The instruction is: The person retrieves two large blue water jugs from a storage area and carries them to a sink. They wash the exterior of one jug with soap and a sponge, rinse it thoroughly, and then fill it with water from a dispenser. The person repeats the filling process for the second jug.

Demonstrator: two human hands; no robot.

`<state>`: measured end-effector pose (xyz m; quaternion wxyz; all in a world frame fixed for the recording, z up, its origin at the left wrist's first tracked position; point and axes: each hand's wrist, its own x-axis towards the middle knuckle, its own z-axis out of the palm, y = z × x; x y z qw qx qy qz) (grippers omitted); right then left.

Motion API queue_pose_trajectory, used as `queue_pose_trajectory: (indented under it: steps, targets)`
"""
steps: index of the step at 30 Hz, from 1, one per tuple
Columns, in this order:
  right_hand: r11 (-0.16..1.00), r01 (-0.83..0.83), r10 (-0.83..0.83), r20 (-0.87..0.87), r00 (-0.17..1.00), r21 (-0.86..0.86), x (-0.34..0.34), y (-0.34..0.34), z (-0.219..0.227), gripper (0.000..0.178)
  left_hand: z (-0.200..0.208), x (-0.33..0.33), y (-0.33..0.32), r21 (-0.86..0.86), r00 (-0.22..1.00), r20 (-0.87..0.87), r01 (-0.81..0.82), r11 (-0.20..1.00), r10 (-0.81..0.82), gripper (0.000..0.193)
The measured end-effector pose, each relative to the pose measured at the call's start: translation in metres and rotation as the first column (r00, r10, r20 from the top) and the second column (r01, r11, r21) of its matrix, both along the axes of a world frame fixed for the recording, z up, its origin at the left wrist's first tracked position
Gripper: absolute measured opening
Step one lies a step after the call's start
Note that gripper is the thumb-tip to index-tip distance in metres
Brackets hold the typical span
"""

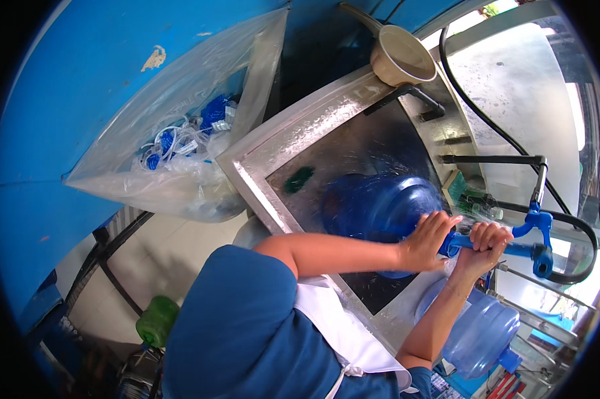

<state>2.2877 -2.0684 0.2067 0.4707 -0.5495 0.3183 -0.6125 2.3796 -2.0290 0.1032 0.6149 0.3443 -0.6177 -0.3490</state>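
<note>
A large blue water jug (383,199) lies on its side in the steel sink (247,159), wet, with water splashing around it. My left hand (427,241) rests against the jug near its neck, fingers stretched out and spread. The fingers of my right hand (489,243) are wrapped round a blue tube-shaped water sprayer (518,250). Its near end meets the jug's mouth area, but my hands partly hide that spot. A black hose (591,241) curves round beside the sprayer's far end.
A beige dipper (403,56) stands on the sink's far corner. Left of the sink hangs a clear plastic bag (160,179) of blue caps and scraps. A clear blue jug (483,332) stands at right, a green jug (157,321) at lower left. A sponge (454,187) lies by the sink.
</note>
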Motion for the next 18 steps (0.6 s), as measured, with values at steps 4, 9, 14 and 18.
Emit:
queue_pose_trajectory:
  steps: [4,9,14,18]
  targets:
    - [0.962,0.1,-0.047,-0.208,0.977,0.253,-0.004,0.014,0.008,0.042,0.001,0.009,-0.075,-0.098,0.7,0.193,0.711,0.696,-0.688,0.074]
    - [0.982,0.134,-0.115,-0.14,0.983,0.13,0.013,0.018,0.002,0.044,0.0,-0.007,-0.067,0.055,0.749,0.132,0.648,0.76,-0.649,0.061]
    - [0.887,0.443,-0.458,0.117,0.881,0.132,0.025,0.011,0.003,0.043,0.007,0.003,-0.062,0.012,0.85,0.072,0.523,0.852,-0.523,0.053]
    - [0.986,0.029,-0.014,-0.09,0.996,0.165,0.019,0.008,0.016,0.041,0.01,0.018,-0.096,0.116,0.521,0.119,0.838,0.533,-0.845,0.055]
